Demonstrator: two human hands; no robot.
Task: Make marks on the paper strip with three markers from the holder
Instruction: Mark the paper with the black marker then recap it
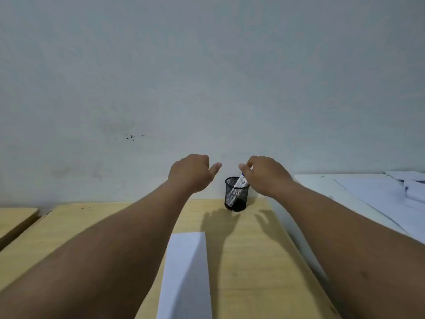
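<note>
White-labelled marker (241, 181) is being pinched by the right hand (266, 176) in the black mesh holder (244, 197); left hand (192, 172) being held clenched.

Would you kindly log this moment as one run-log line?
right hand: pinches marker standing in mesh holder | left hand: curled, nothing seen in it | paper strip: on table, unmarked

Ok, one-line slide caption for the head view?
Right hand pinches a marker in the mesh holder; left hand hovers curled beside it; paper strip lies nearer.
</note>
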